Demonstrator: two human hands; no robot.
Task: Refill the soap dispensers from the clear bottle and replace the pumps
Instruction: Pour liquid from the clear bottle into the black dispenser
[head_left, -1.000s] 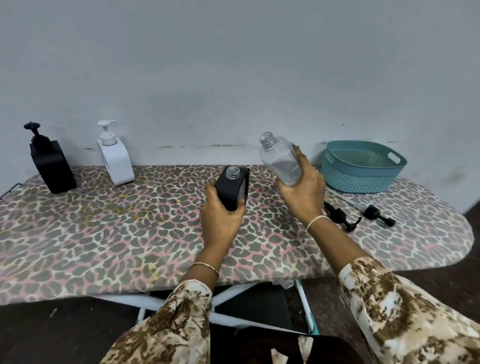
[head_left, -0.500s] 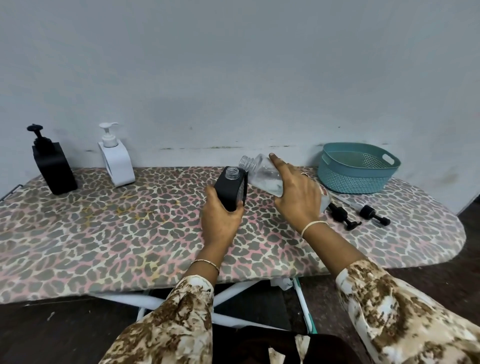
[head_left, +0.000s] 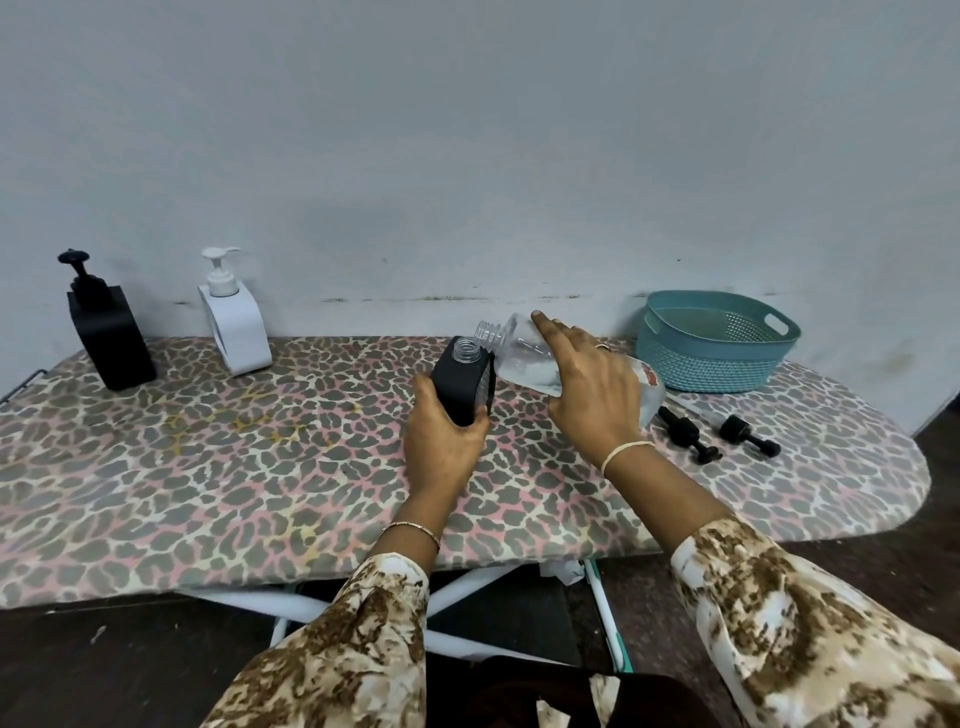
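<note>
We tilt the clear bottle (head_left: 524, 358), partly filled, right hand (head_left: 589, 387) closed around it; left hand (head_left: 441, 441) grips the open black dispenser (head_left: 460, 387).

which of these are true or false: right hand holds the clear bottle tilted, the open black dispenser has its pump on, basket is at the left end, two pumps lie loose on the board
1. The right hand holds the clear bottle tilted toward the open black dispenser. True.
2. That dispenser has its pump on. False: its neck is open, and the left hand steadies it.
3. The teal basket sits at the left end. False: it is at the right end.
4. Two black pumps lie loose on the board. True.
</note>
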